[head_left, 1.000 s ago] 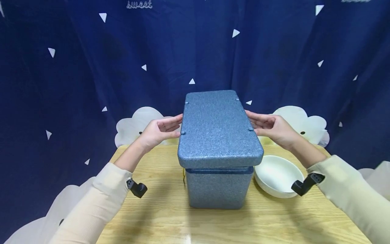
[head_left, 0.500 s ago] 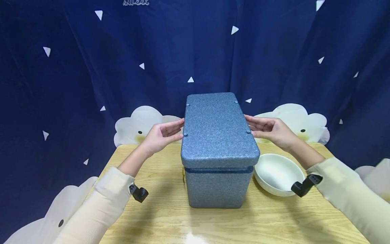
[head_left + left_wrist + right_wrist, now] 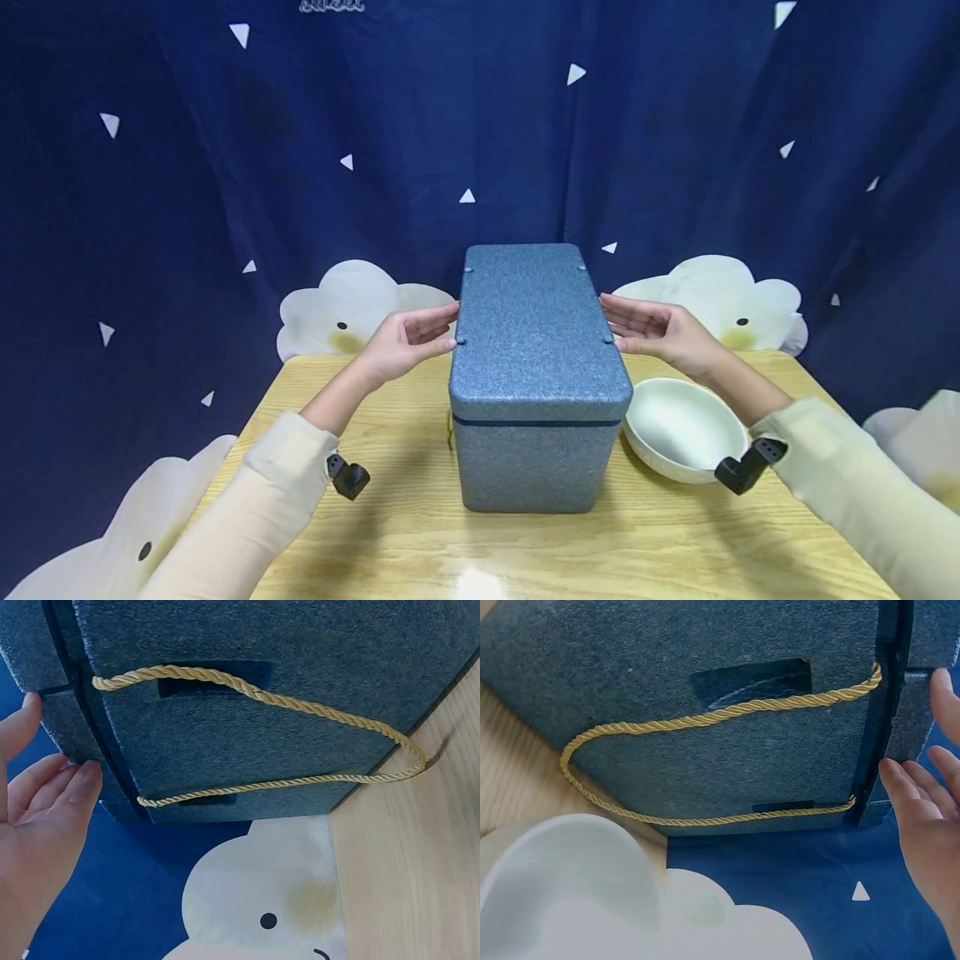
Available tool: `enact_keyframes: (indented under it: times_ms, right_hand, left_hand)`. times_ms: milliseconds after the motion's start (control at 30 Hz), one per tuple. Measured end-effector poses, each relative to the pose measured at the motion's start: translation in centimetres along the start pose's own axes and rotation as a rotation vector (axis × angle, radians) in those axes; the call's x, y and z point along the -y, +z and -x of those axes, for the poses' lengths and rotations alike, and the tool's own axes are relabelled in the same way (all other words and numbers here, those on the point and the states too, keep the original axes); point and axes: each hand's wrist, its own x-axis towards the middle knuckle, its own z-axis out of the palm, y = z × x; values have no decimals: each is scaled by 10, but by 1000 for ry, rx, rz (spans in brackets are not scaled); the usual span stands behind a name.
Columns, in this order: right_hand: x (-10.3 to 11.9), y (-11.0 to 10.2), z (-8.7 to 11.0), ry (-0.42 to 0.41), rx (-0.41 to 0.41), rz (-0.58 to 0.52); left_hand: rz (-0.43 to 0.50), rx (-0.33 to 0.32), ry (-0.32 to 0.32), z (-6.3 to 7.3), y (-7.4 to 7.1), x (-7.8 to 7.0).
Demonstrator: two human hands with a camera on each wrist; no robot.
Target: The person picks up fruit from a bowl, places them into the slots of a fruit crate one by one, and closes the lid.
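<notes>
A blue-grey foam box (image 3: 534, 471) stands on the table with its matching lid (image 3: 536, 333) on top. A thin dark seam runs between lid and box at the front, and the wrist views show it along the sides too. My left hand (image 3: 408, 343) touches the lid's left side with fairly straight fingertips and thumb. On the opposite side, my right hand (image 3: 660, 333) rests its fingertips and thumb against the lid's edge in the same manner. Gold rope handles hang down both sides of the box, the left rope (image 3: 315, 709) and the right rope (image 3: 727, 712).
A white bowl (image 3: 686, 433) sits close to the box's right side on the wooden table (image 3: 375, 542). Behind the table hangs a dark blue curtain (image 3: 420, 100) with white triangles and cloud shapes. Each sleeve carries a black wrist camera.
The lid has come down and levelled onto the box, and the gap at the front has narrowed to a thin seam. Both hands have lowered slightly with it.
</notes>
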Motion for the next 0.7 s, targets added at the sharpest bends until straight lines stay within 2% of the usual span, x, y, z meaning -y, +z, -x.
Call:
enact_keyframes:
  times_ms: [333, 700]
  right_hand:
    - [-4, 2, -2, 34, -42, 56]
    - [-5, -2, -4, 24, -3, 97]
  left_hand:
    - [-20, -15, -25, -2, 2, 2]
    - [9, -32, -25, 3, 5, 1]
